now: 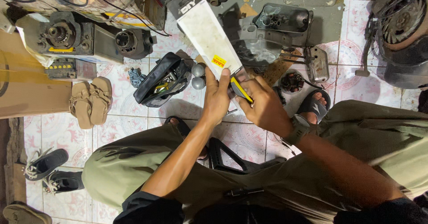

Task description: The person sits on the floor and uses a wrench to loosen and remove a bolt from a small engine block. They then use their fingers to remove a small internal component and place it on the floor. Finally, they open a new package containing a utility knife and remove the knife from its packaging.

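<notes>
I hold a long flat retail package [206,30], a white card with a grey hang tab and a yellow sticker, over the tiled floor. My left hand [217,98] grips its lower end, thumb on the card. My right hand [264,105] pinches a yellow-and-black tool handle [240,90] at the package's bottom edge. A watch sits on my right wrist [298,128]. Whether the tool is still inside the plastic is hard to tell.
An open black tool pouch [161,79] lies left of my hands, two grey balls [198,76] beside it. Engine parts [272,30], a motor [67,34] and a wheel [401,23] crowd the far floor. Tan sandals [91,101] lie left. My feet wear black slides [314,104].
</notes>
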